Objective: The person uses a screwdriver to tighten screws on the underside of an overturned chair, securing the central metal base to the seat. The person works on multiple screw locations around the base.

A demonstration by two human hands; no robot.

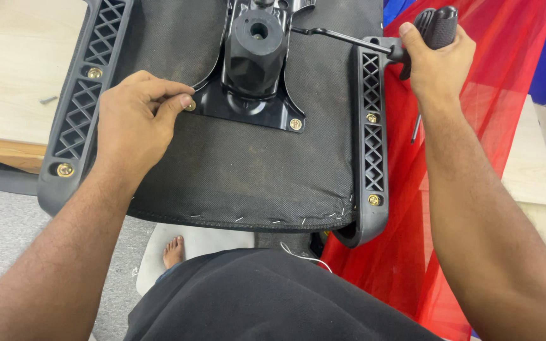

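Roughly, per item:
left hand (135,120): grip curled nearly closed, thumb and forefinger tips pinched together at a brass bolt (190,106) on the front-left corner of the plate; bolt mostly hidden under the fingertips.
right hand (436,60): grip wrapped tight round the black handle of a screwdriver (349,39), thumb laid along the top; held off the seat's right edge, over the red cloth.
screwdriver: dark shaft runs left from the handle, across the right bracket, tip near the plate; cannot tell whether it touches.
seat (248,170): upside down, black fabric underside up, staples along the near edge; lies partly over a wooden table (14,69).
plate (248,104): black metal, mid-seat, round socket on top, second brass bolt at front-right corner.
brackets (372,139): black lattice plastic on both seat sides, brass bolts in them.
red cloth (475,132): right of the seat, under the right forearm.
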